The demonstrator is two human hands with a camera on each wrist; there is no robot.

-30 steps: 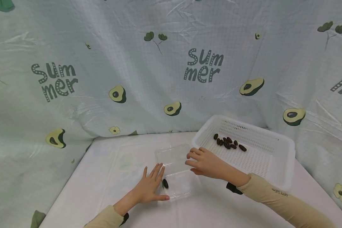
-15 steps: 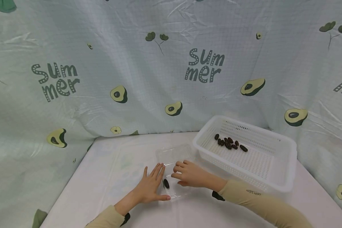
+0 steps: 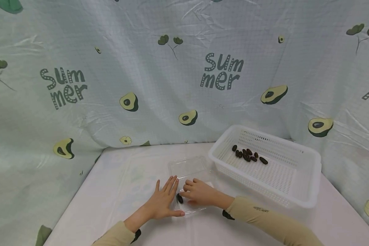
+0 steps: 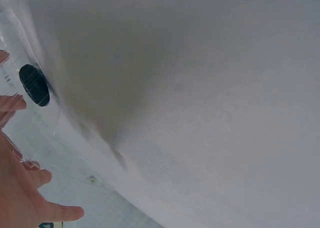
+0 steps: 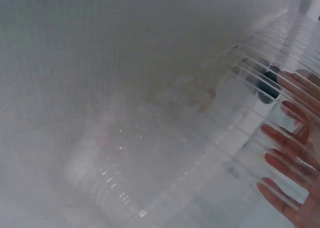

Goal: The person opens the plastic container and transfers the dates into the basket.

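A clear plastic clamshell box (image 3: 189, 168) lies unfolded on the table. Inside its near half, by the left wall, is a dark oval date (image 3: 179, 198). My left hand (image 3: 161, 202) rests along the box's left side, fingers spread and straight. Over the near half, my right hand (image 3: 200, 193) has curled fingers, with the index fingertip at the date; its thumb side is partly hidden. In the left wrist view the date (image 4: 35, 85) shows close to fingertips seen through the plastic. Dark blobs, possibly the date (image 5: 269, 85) and its reflection, appear in the right wrist view.
A white perforated basket (image 3: 304, 177) stands to the right behind my right forearm, with several dark dates (image 3: 246, 157) toward its far left. A curtain (image 3: 153, 75) printed with avocados hangs behind the table (image 3: 123, 177).
My right hand has moved left and toward me, from the basket's near corner into the near half of the box, up to the date. My left hand has stayed put.
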